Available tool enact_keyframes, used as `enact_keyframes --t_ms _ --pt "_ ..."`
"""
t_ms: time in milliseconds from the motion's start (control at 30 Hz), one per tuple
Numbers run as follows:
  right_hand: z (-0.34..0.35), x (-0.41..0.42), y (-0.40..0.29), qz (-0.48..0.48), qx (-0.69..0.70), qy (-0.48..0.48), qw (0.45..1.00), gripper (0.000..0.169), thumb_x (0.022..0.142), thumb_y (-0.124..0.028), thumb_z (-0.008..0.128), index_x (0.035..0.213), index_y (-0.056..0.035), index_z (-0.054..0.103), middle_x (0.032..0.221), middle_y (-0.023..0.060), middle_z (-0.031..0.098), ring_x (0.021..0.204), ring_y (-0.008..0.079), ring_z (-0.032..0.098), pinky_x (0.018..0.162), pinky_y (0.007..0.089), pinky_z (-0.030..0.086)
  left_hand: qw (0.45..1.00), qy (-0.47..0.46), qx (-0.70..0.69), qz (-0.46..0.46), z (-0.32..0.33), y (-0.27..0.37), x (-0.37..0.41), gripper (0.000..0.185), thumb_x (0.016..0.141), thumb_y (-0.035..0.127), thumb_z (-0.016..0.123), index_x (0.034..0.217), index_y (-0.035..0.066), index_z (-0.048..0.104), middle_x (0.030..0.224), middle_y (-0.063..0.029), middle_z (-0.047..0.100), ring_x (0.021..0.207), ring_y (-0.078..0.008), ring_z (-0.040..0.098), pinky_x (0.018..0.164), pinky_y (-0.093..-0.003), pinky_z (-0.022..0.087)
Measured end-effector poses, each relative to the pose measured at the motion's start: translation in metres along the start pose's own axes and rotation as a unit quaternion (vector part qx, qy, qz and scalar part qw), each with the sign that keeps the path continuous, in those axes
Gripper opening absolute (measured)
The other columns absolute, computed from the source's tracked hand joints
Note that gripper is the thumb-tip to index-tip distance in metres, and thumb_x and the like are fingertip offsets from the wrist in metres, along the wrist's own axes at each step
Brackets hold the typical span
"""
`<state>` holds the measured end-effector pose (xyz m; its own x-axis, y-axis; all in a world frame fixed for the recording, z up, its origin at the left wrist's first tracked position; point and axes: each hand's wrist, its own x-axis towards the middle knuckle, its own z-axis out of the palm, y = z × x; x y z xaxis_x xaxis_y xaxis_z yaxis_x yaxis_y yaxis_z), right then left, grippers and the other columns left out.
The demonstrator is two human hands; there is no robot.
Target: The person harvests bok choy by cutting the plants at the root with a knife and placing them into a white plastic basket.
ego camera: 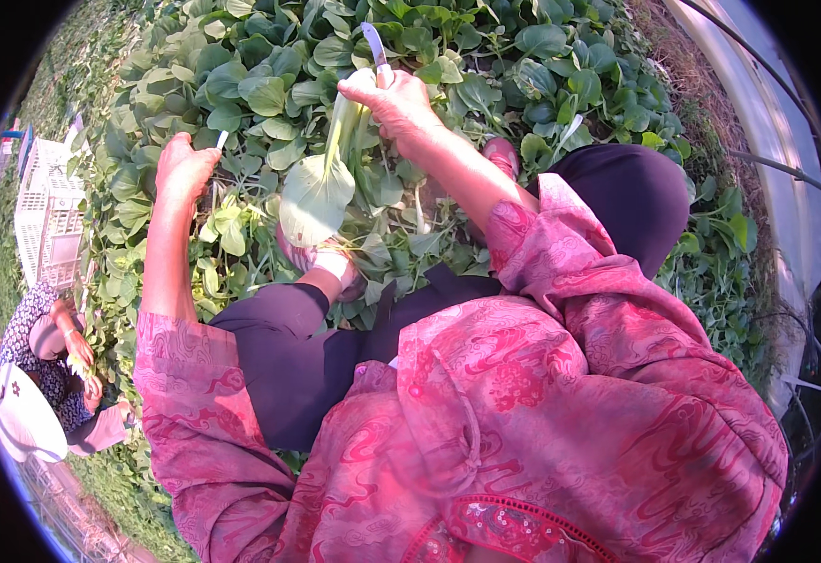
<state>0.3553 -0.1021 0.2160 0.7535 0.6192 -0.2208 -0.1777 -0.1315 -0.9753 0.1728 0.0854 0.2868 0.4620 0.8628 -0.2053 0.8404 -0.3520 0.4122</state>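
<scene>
My right hand is closed around the handle of a small knife, its blade pointing up and away. The same hand holds a leafy green plant by its pale stalk end, so that the leaves hang down towards my shoe. To the left, my left hand is raised over the leaves, with a short pale stalk or stem showing at its fingertips. What it grips is mostly hidden. Broad-leaved greens grow densely in front of both hands.
White plastic crates stand at the far left. Below them a co-worker in a white hat crouches with greens in the hands. My shoes are among the plants. Pale sheeting and thin poles run along the right edge.
</scene>
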Motion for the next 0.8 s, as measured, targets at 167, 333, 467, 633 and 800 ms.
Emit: enact_keyframes --t_ms 167,333,467,633,800 --pt "0.029 -0.015 -0.008 -0.021 -0.016 -0.071 0.997 0.041 0.064 -0.038 0.080 0.077 -0.0062 0.057 0.061 -0.0002 0.049 0.048 0.0076 0.044 0.041 0.0230 0.034 0.940 -0.241 -0.188 0.149 0.026 0.037 -0.021 0.065 0.077 0.019 0.070 0.130 -0.003 0.039 0.123 -0.0168 0.051 0.107 -0.0231 0.054 0.087 -0.0368 0.046" --pt "0.033 -0.019 -0.025 0.059 0.004 -0.159 0.986 0.031 0.075 -0.031 0.072 0.082 -0.0065 0.055 0.060 -0.0026 0.049 0.046 0.0037 0.042 0.038 0.0173 0.031 0.804 -0.378 -0.458 0.025 0.046 0.033 -0.019 0.028 0.081 0.005 0.063 0.107 0.000 0.055 0.094 -0.0071 0.064 0.084 -0.0132 0.062 0.076 -0.0280 0.051" --pt "0.032 -0.019 -0.029 0.038 -0.026 -0.201 0.979 0.023 0.076 -0.023 0.070 0.082 -0.0079 0.054 0.059 -0.0030 0.049 0.045 0.0034 0.042 0.039 0.0186 0.031 0.765 -0.396 -0.508 0.007 0.044 0.017 -0.009 0.031 0.080 0.006 0.065 0.109 -0.002 0.055 0.094 -0.0082 0.064 0.084 -0.0145 0.063 0.078 -0.0301 0.052" --pt "0.016 -0.013 -0.039 0.103 0.049 -0.262 0.958 0.017 0.073 -0.013 0.070 0.078 -0.0052 0.055 0.058 -0.0008 0.050 0.045 0.0051 0.044 0.039 0.0200 0.032 0.708 -0.457 -0.538 -0.032 0.039 0.014 -0.010 0.031 0.084 0.003 0.059 0.113 -0.002 0.052 0.099 -0.0134 0.063 0.088 -0.0247 0.064 0.082 -0.0369 0.053" --pt "-0.009 0.014 -0.030 -0.175 -0.391 -0.225 0.875 0.034 0.068 -0.024 0.066 0.083 0.0036 0.055 0.066 0.0134 0.057 0.066 0.0254 0.058 0.065 0.0363 0.047 0.719 -0.507 -0.473 -0.057 0.031 -0.012 -0.003 0.038 0.075 0.005 0.064 0.111 -0.003 0.051 0.092 -0.0155 0.063 0.082 -0.0257 0.065 0.078 -0.0374 0.054"
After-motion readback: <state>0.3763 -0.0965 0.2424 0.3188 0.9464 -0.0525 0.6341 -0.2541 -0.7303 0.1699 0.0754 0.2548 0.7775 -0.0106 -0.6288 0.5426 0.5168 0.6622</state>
